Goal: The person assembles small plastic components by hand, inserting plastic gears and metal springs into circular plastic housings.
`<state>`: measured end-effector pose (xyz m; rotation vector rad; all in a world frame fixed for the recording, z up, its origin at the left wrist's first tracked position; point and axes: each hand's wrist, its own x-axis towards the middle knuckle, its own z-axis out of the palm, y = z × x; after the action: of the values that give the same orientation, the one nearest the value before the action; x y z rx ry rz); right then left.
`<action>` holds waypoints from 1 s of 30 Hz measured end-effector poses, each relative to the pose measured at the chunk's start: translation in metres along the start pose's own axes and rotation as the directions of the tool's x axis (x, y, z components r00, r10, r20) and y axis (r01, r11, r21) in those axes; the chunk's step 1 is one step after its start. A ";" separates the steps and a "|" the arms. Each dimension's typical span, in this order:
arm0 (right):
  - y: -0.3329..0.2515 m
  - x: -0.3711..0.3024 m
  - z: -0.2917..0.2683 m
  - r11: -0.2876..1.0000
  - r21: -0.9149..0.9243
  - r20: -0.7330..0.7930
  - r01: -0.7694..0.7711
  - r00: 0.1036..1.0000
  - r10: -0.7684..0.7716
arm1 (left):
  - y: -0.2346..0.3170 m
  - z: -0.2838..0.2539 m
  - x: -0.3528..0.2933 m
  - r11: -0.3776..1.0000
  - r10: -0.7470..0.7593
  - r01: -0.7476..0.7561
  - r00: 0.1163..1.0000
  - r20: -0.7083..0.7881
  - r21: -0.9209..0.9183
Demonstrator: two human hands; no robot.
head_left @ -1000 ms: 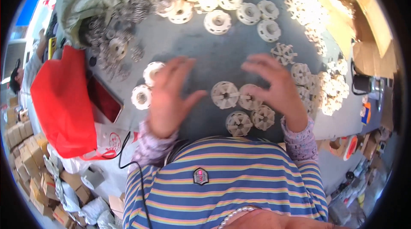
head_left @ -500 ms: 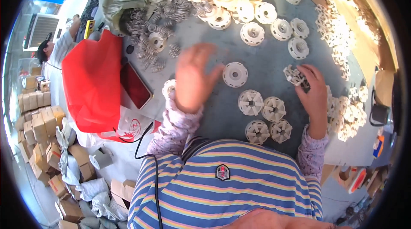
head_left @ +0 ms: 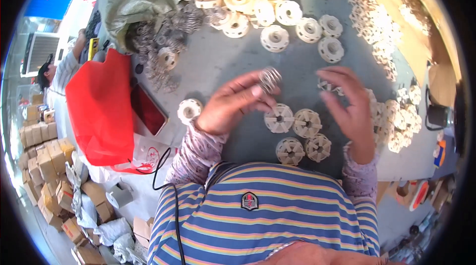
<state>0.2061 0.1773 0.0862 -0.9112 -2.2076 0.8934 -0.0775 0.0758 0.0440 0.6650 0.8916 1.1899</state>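
My left hand [head_left: 225, 104] holds a shiny metal coil spring [head_left: 270, 80] between thumb and fingers, raised over the grey table. To its right, my right hand [head_left: 351, 104], smeared by motion, has its thumb and fingers curved round a small white toothed plastic piece [head_left: 329, 86], which they partly cover. Between the hands and my body sit several white round discs with radial wedges, one of them a wedged disc [head_left: 279, 118] close below the spring. A white ring-shaped part [head_left: 190, 111] lies beside my left wrist.
Tangled springs [head_left: 161, 47] lie near a grey-green sack [head_left: 134, 2]. White round housings [head_left: 274, 38] are heaped at the far side. Small white pieces [head_left: 402, 121] are piled at right. A red bag [head_left: 101, 106] and a phone [head_left: 148, 110] lie left; a co-worker [head_left: 59, 71] is beyond.
My left hand has turned and come nearer to me and to the right, and the spring now shows in it. My right hand has shifted slightly over the toothed piece. The whole view has shifted.
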 end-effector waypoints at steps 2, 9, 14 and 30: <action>-0.013 0.009 0.017 0.983 0.180 0.031 -0.041 0.999 0.036 | -0.015 0.019 0.000 0.961 -0.114 0.155 0.977 0.179 -0.231; 0.009 0.005 0.031 0.982 0.135 0.067 0.130 0.988 -0.140 | -0.030 0.037 0.006 0.974 -0.129 0.150 0.984 0.123 -0.173; 0.009 -0.001 0.037 0.981 0.118 -0.002 0.151 0.988 -0.152 | -0.037 0.049 0.008 0.982 -0.151 0.141 0.985 -0.081 -0.126; -0.021 -0.028 0.060 0.939 0.320 0.153 0.127 0.971 -0.183 | -0.038 0.030 -0.035 0.940 -0.104 0.114 0.993 0.051 -0.323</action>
<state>0.1717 0.1232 0.0589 -0.5169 -2.1689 1.2420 -0.0371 0.0327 0.0359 0.3614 0.6739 1.1882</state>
